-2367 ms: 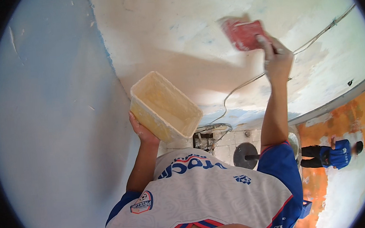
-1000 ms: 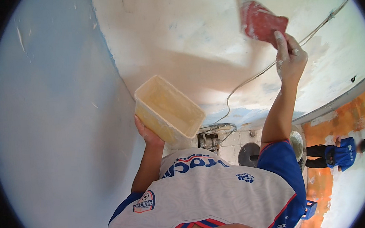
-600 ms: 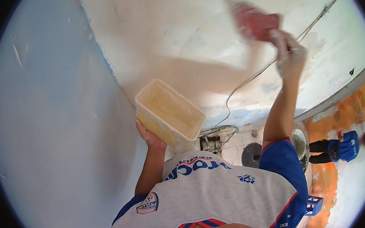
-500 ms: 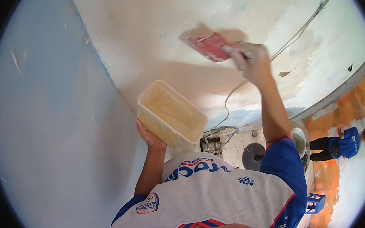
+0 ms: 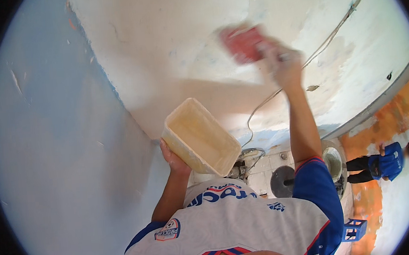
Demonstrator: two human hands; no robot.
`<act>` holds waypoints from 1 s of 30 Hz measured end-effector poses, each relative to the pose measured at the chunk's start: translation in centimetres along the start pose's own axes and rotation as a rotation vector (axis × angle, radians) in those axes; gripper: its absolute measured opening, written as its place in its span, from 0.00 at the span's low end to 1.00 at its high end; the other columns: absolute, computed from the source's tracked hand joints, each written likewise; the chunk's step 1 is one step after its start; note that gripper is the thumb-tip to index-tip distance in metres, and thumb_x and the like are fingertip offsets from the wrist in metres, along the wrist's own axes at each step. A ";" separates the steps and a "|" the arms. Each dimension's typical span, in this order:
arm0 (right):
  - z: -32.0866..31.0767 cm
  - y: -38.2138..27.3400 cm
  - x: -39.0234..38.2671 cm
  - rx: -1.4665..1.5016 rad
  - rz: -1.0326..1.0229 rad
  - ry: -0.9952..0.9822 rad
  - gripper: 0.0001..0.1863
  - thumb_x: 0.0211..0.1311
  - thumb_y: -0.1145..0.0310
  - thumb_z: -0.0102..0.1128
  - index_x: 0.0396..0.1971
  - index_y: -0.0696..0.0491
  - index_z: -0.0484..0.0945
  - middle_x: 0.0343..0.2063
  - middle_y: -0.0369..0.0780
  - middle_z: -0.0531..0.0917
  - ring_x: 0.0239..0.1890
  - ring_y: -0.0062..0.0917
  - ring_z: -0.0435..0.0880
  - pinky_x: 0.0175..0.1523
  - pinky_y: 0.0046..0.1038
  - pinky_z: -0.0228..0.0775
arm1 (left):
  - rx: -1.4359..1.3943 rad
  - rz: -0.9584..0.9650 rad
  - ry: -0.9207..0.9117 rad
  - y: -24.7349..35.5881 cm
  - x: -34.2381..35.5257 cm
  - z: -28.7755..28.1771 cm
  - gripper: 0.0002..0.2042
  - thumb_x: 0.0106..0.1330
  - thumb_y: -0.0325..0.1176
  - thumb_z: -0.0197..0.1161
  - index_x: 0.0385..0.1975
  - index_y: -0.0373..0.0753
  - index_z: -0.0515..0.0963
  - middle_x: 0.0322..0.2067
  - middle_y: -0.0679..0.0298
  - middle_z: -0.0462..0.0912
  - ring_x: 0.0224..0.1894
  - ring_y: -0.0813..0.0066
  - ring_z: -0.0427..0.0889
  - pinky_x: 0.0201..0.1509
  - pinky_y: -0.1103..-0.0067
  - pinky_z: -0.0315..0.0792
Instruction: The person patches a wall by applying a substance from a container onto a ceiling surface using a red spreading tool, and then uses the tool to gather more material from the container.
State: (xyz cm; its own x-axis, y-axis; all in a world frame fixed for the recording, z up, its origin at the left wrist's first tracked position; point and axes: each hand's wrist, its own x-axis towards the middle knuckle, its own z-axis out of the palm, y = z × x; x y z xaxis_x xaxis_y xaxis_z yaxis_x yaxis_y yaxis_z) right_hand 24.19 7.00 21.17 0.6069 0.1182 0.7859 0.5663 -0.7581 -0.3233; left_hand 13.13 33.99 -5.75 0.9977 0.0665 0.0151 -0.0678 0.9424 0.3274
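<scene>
A red putty knife (image 5: pixel 243 43) with a wide flat blade is gripped in my right hand (image 5: pixel 283 64), both smeared by motion. The blade is at the pale plastered wall (image 5: pixel 174 39); whether it touches cannot be told. Lower and to the left, my left hand (image 5: pixel 174 159) supports a cream rectangular tub (image 5: pixel 201 139) by its side and base, the open top tilted toward me. A thin layer of pale filler coats the tub's inside.
A blue wall (image 5: pixel 58 137) meets the plastered one at a left corner. A cable (image 5: pixel 324 45) crosses the plaster. Below right are a dark round disc (image 5: pixel 282 181), a bucket (image 5: pixel 332 161) and a blue crate (image 5: pixel 355 229). Another person (image 5: pixel 389 161) stands by an orange-patched wall.
My right hand has turned the putty knife and shifted its blade slightly up and right along the wall. The tub in my left hand has moved a little right and down.
</scene>
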 end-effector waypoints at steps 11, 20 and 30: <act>-7.1 7.4 -13.8 0.534 0.487 0.245 0.10 0.67 0.70 0.66 0.38 0.64 0.85 0.20 0.39 0.82 0.17 0.16 0.76 0.21 0.18 0.65 | -0.004 0.060 0.030 -6.3 -1.6 3.0 0.37 0.74 0.66 0.35 0.73 0.46 0.60 0.68 0.59 0.68 0.68 0.58 0.70 0.70 0.63 0.67; -15.5 15.5 -22.0 0.521 0.233 0.226 0.13 0.62 0.78 0.66 0.46 0.65 0.83 0.43 0.50 0.87 0.49 0.34 0.86 0.61 0.35 0.74 | -0.261 0.008 -0.232 -18.2 -3.9 3.8 0.33 0.75 0.61 0.42 0.70 0.43 0.66 0.65 0.57 0.73 0.65 0.57 0.74 0.70 0.61 0.69; -21.5 16.9 -25.1 0.692 0.056 -0.051 0.17 0.53 0.86 0.68 0.46 0.63 0.84 0.43 0.53 0.88 0.51 0.38 0.87 0.59 0.35 0.75 | -0.062 0.029 -0.120 -24.9 -8.6 11.3 0.37 0.74 0.65 0.34 0.71 0.42 0.63 0.67 0.58 0.71 0.66 0.58 0.72 0.70 0.64 0.67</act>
State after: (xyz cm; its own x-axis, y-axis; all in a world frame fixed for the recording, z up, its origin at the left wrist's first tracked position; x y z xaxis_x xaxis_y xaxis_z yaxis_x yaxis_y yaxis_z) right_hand 6.59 -22.58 7.31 0.6614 0.1336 0.7381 0.7484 -0.1830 -0.6375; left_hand 6.29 6.29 -3.32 0.9887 0.0579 0.1383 -0.0935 0.9593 0.2665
